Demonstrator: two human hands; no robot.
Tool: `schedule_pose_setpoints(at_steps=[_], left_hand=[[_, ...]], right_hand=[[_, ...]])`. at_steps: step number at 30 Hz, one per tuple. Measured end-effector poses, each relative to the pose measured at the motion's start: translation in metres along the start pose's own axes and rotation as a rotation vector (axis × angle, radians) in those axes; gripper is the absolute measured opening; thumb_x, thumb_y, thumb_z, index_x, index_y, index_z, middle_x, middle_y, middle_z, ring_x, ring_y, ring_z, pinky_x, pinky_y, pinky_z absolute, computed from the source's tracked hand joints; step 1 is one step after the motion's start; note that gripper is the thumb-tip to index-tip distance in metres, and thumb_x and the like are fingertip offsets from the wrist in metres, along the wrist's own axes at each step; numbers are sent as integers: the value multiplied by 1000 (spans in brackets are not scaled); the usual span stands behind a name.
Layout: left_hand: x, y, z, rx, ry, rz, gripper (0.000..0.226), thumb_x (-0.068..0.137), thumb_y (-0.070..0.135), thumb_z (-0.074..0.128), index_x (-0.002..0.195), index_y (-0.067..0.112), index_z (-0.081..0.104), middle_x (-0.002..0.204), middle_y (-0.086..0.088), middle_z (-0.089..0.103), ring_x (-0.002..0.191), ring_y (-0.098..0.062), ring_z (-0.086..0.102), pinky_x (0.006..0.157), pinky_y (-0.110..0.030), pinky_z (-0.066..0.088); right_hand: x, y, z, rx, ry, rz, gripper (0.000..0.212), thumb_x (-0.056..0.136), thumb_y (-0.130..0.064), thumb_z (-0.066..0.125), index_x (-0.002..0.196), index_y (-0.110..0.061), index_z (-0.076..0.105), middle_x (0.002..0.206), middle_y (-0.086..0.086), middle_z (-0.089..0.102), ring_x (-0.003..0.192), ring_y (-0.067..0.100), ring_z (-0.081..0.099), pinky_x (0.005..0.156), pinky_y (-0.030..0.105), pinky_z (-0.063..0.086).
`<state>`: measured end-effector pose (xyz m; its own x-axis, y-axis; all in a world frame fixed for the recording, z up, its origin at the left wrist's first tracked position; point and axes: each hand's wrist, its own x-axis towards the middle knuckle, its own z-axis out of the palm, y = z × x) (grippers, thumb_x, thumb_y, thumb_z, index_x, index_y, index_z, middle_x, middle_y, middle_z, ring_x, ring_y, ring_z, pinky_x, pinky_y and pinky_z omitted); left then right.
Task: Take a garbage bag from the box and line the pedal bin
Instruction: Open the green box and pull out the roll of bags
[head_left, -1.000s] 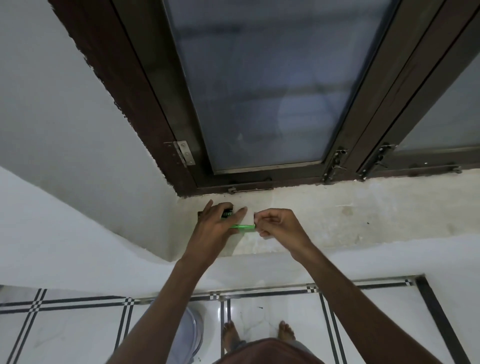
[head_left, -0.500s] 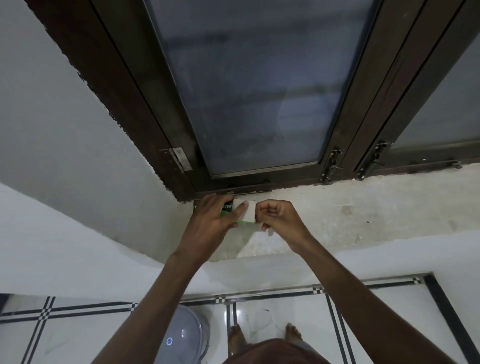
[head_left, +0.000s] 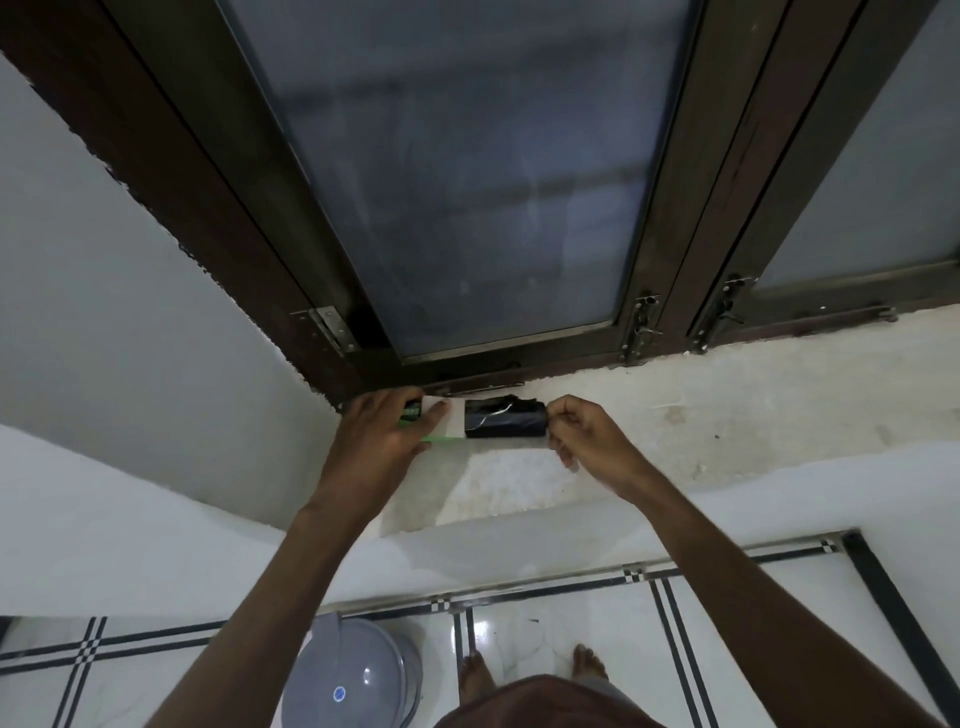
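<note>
Left hand grips the box on the sill | right hand pinches the black bag roll poking out | pedal bin on the floor below

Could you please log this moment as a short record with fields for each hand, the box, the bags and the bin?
left hand: holds the green and white box on the window sill
right hand: pinches the end of the black bag roll
black bag roll: partly out of the box, lying on the sill
pedal bin: on the tiled floor below, lid shut, no liner visible
task stage: bag not yet separated from the roll
</note>
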<state>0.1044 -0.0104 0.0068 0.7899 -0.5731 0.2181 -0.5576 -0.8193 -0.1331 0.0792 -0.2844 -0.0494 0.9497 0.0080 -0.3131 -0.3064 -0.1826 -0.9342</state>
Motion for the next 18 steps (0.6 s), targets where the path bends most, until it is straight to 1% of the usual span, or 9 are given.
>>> schedule_pose_setpoints(at_steps=[3,6,8,10,12,13,15,17,18], left_hand=[[-15,-2,20,-63,-40,-72,61,61,12,91,118,20,72,113,-15,67,99,-39,64,82,-45,53],[-25,-6,35,-199,-95,-241,56,74,13,82,127,21,65,122,-17,63,107,-43,60,90,-48,49],[-26,-8,40,-221,-135,-318,57,81,23,77,134,22,59,135,-16,55,120,-43,53,100,-50,42],[-24,-5,37,-199,-146,-337,69,82,42,73,143,24,48,149,-15,38,135,-40,38,111,-51,32],[-18,4,26,-234,-77,-342,81,84,56,65,151,28,30,158,-12,22,144,-32,21,117,-49,22],[-13,10,17,-279,-18,-322,83,85,58,61,153,28,24,159,-10,19,145,-28,16,118,-46,20],[-1,25,-2,-376,32,-212,80,89,57,56,154,24,24,159,-7,22,146,-24,18,117,-40,22],[17,41,-16,-469,-68,-97,71,91,56,54,151,24,33,156,-1,34,142,-19,32,111,-33,31],[27,49,-20,-517,-121,-66,64,92,54,54,147,26,41,150,2,45,135,-17,43,106,-31,39]], right_hand=[[1,3,-16,-92,4,13,17,95,-6,47,88,-15,60,70,2,63,53,16,53,59,35,44],[1,-1,-22,-169,13,-1,15,96,-7,46,90,-15,58,81,5,62,61,15,57,68,34,48],[2,-2,-23,-170,1,-12,14,98,-8,46,94,-14,57,97,7,64,74,16,62,74,29,52],[3,-3,-22,-104,-30,-20,13,100,-8,45,96,-12,56,108,11,67,83,21,69,82,33,58],[0,-9,-21,-30,-59,-22,11,103,-8,43,97,-10,53,107,15,68,83,27,73,83,39,60],[-1,-12,-21,-9,-72,-28,11,103,-9,43,97,-10,52,106,16,69,83,29,74,82,40,60],[-4,-21,-22,-14,-108,-59,13,103,-7,43,94,-12,51,103,15,68,86,30,74,82,42,61],[-8,-33,-23,-42,-150,-108,16,101,-3,43,92,-12,51,100,12,66,93,27,72,82,40,61],[-11,-39,-25,-48,-168,-133,16,101,-2,43,92,-12,52,99,10,65,95,22,70,82,38,61]])
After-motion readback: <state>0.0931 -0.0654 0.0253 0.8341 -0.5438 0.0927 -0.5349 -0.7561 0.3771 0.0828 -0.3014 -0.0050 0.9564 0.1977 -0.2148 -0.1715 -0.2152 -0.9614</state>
